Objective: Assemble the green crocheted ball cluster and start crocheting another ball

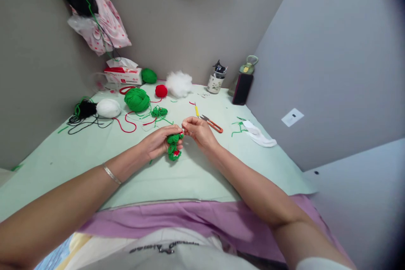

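Crochet [174,155] is resting in the left hand [158,140] over the table [209,179], the fingers gripping its side. It's looking light and squashy, probably best held by its green body. The right hand's [199,131] fingers are pinching together at its top; anything between them is escaping me. The left fingers are hiding part.

Wears pale grey top [177,260] w/ dk lettering [166,250], silvery bracelet [112,174] (L side).

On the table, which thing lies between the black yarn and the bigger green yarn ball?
In the head view, a white yarn ball lies between them.
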Demonstrator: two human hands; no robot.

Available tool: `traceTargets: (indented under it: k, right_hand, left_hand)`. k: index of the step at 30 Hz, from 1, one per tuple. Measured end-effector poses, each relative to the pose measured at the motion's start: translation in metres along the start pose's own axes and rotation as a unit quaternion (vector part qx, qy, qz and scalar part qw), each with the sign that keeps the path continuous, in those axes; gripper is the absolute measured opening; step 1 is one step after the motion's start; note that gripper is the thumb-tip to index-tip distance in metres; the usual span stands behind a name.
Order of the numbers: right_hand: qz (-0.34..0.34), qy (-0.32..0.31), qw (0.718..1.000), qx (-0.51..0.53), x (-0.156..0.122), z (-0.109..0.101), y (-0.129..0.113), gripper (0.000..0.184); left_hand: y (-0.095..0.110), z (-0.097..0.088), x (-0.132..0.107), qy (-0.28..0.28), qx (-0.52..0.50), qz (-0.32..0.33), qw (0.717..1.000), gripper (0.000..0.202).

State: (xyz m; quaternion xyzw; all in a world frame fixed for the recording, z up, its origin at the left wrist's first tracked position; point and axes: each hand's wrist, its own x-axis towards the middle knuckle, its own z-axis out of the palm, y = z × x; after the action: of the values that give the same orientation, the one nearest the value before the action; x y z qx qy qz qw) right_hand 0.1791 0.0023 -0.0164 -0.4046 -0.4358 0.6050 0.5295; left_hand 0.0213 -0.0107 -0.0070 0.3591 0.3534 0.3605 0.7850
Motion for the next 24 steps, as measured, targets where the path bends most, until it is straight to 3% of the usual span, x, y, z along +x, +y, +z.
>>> traceTargets:
  k: [7,13,19,24]
  right_hand:
    - [0.027,0.083,0.996,0.028,0.016,-0.019,-0.005,0.022]
    - [0.039,-0.013,0.998,0.045,0.008,-0.017,-0.01,0.032]
    - [-0.023,0.013,0.999,-0.029,0.005,-0.025,-0.022,0.035]
    - [-0.016,-0.036,0.996,-0.086,0.002,-0.022,-0.024,0.032]
  left_hand:
    - [-0.015,0.005,-0.001,-0.034,0.046,-0.038,0.998,0.014]
    - [-0.009,-0.002,0.001,-0.045,0.042,0.019,0.998,0.018]
    - [0.002,-0.01,0.001,-0.013,0.063,0.052,0.997,0.021]
    - [0.004,-0.011,0.0,-0.015,0.078,0.072,0.994,0.023]
